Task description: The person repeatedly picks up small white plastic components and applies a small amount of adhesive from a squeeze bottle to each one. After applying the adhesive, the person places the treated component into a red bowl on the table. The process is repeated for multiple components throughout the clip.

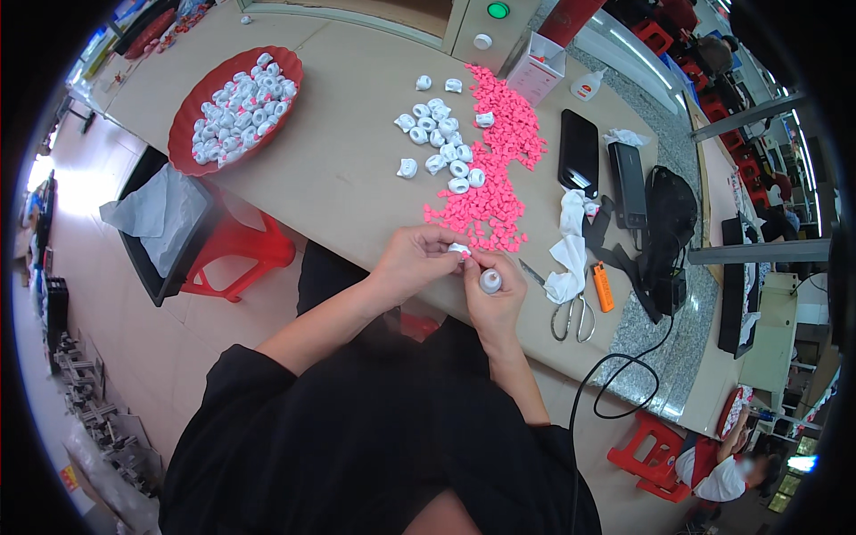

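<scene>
My left hand point(408, 262) is closed, pinching a small white ring-shaped piece point(458, 249) at the table's near edge. A tiny pink piece point(465, 256) shows on that white piece, where the fingertips of both hands meet. Curled round a small whitish bottle point(490, 282), my right hand point(496, 308) is closed too, and its thumb and forefinger reach the pink piece. Just beyond my hands spreads a long pile of small pink pieces point(489, 209). Several loose white ring-shaped pieces point(435, 125) lie left of that pile, a few resting on its edge.
A red scalloped bowl point(183, 111) of similar white pieces stands at the far left. Scissors point(573, 321), an orange lighter point(603, 287), crumpled white cloth point(569, 259), a black phone point(580, 152) and a black bag point(670, 223) lie right. A red stool point(245, 259) supports a black bin point(183, 259).
</scene>
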